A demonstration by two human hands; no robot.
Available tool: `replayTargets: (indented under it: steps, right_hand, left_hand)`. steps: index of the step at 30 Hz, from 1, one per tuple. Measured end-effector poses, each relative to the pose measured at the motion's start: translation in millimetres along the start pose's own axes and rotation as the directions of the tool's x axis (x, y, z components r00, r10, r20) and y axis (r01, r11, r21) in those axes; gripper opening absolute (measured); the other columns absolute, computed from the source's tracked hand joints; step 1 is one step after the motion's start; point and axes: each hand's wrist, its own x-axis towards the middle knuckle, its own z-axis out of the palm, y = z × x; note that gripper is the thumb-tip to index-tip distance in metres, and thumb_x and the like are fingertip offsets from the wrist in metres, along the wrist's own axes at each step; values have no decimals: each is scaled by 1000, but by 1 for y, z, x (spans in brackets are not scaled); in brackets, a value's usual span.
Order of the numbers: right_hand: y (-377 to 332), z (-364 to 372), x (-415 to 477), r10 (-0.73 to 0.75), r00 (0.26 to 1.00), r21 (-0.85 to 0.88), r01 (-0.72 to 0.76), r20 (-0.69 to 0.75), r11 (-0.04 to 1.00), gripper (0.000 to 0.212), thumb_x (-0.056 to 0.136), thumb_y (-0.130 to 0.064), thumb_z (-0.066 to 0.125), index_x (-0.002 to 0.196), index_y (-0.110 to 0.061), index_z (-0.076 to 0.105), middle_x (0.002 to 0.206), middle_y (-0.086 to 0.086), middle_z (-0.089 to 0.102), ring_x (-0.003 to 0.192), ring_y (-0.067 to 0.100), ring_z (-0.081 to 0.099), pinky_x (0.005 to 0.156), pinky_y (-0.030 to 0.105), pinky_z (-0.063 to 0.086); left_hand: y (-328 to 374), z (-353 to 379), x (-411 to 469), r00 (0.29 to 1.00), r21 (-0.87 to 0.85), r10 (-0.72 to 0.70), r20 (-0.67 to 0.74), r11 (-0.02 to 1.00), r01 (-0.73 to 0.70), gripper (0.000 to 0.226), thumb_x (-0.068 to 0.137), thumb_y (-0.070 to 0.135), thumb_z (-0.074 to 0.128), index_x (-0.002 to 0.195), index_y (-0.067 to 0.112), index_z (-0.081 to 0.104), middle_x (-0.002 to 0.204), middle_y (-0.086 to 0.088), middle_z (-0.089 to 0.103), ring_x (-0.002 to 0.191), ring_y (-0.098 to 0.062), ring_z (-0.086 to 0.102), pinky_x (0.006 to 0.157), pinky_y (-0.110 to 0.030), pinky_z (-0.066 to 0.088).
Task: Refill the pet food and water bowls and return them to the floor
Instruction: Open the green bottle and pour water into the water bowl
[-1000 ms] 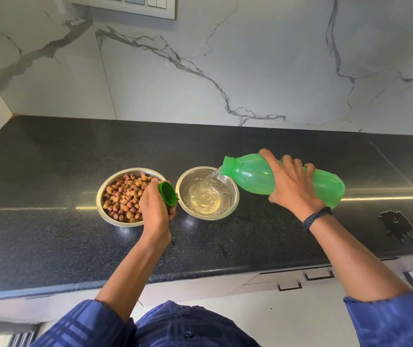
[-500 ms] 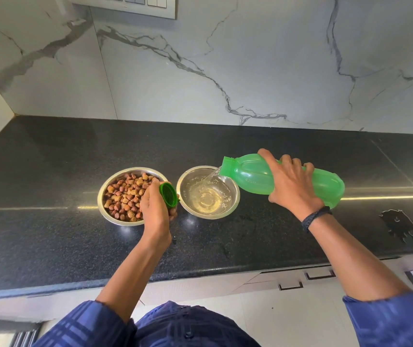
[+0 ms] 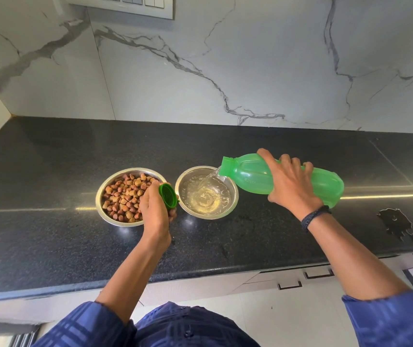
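Two steel bowls stand side by side on the black counter [image 3: 50,241]. The left bowl [image 3: 105,214] is full of brown kibble. The right bowl [image 3: 234,196] holds clear water, and a stream runs into it from a green plastic bottle [image 3: 248,179] tipped on its side above the bowl's right rim. My right hand [image 3: 290,184] grips the bottle around its middle. My left hand [image 3: 156,209] hovers between the bowls and holds the bottle's green cap [image 3: 167,196].
A puddle of spilled water [image 3: 398,225] lies on the counter at the far right. A marble wall [image 3: 200,71] with a switch panel [image 3: 135,3] backs the counter. Drawer fronts [image 3: 300,281] sit under the counter's front edge.
Water keeps pouring and the level in the right bowl has risen slightly. Both hands and the bottle stay almost where they were.
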Motion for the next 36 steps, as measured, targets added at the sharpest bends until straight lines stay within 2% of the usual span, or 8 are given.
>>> replayTargets:
  steps: [16, 22, 36]
  right_hand:
    - [-1, 1, 2, -3, 1000, -6, 3, -10, 1000, 110, 63, -17, 84, 146, -35, 14, 114, 12, 53, 104, 33, 55, 92, 55, 39]
    - [-2, 1, 3, -3, 1000, -8, 3, -13, 1000, 110, 62, -17, 83, 146, -35, 15, 113, 13, 53, 104, 34, 55, 92, 55, 39]
    - [-3, 1, 5, -3, 1000, -32, 2, -27, 999, 108, 62, -12, 81, 144, -35, 16, 111, 12, 54, 103, 34, 55, 93, 56, 38]
  left_hand:
    - [1, 1, 1, 1000, 19, -23, -15, 1000, 23, 25, 98, 33, 40, 88, 15, 54, 77, -10, 58, 54, -13, 45, 45, -23, 34]
    - [0, 1, 2, 1000, 25, -25, -8, 999, 25, 25, 98, 33, 39, 87, 16, 54, 77, -11, 58, 53, -12, 45, 46, -23, 34]
    - [-5, -1, 8, 1000, 9, -10, 2, 1000, 10, 27, 96, 33, 41, 98, 10, 54, 83, -19, 58, 47, -11, 44, 39, -20, 32]
